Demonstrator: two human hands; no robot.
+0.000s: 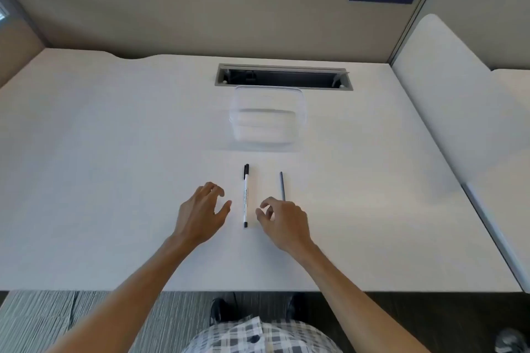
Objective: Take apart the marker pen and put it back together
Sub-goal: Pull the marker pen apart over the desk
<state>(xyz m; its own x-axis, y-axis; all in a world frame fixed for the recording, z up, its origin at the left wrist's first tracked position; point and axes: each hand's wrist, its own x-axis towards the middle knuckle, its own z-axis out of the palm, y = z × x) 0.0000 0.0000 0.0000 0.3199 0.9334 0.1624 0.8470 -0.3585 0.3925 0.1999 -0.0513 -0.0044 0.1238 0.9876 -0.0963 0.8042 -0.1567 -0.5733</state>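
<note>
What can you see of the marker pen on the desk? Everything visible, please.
The marker pen is slim, with a white barrel bearing small print too fine to read, a black cap at the far end and a black tip section at the near end. It looks like plastic and appears assembled. It lies flat on the white desk, pointing away from the person, between the left hand and right hand. Neither hand touches it; only the desk does.

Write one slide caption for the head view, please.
Both empty hands, left hand and right hand, flank the marker pen on the desk.
</note>
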